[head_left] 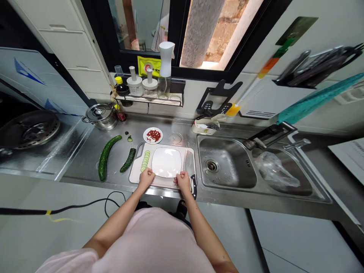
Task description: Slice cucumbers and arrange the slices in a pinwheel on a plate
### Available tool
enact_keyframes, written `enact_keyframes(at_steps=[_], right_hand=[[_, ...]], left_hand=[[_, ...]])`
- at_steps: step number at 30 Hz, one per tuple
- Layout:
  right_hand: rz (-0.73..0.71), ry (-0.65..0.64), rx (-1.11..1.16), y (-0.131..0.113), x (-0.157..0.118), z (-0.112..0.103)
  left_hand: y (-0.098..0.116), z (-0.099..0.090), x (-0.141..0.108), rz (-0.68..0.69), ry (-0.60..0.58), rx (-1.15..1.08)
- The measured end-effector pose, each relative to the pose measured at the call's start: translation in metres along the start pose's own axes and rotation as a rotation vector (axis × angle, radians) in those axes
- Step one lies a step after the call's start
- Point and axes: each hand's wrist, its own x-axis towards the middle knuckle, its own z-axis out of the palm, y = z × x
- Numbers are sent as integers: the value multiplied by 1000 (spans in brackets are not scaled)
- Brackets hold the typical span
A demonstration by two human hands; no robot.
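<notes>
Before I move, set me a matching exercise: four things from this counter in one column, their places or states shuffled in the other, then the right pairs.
Things
1. Squarish white plate
2. Cucumber slices
3. Long cucumber
4. Red chopped pieces

Places or states
A. On a round plate
B. Held by the left grip and the right grip
C. In a row on the cutting board
D. Directly on the steel counter, left of the cutting board

Right pairs: 1-B, 2-C, 3-D, 4-A
</notes>
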Motion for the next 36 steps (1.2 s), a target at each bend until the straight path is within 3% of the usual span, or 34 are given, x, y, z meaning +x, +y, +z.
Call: enact_keyframes(at_steps=[14, 19, 23, 26, 36], right_hand=[[-14, -4, 50, -1, -3, 1], [-17, -21, 79, 1, -5, 1], [0, 9, 31, -1, -14, -2], [-69, 75, -44, -5, -23, -5], [-177, 61, -67, -30, -37, -8]], left_hand=[[4, -3, -1, -28, -32, -2], [5, -12, -7, -55, -52, -17], [8, -29, -9, 66, 96, 135], [10, -41, -6, 88, 197, 235], [1, -55, -4, 89, 287, 455]])
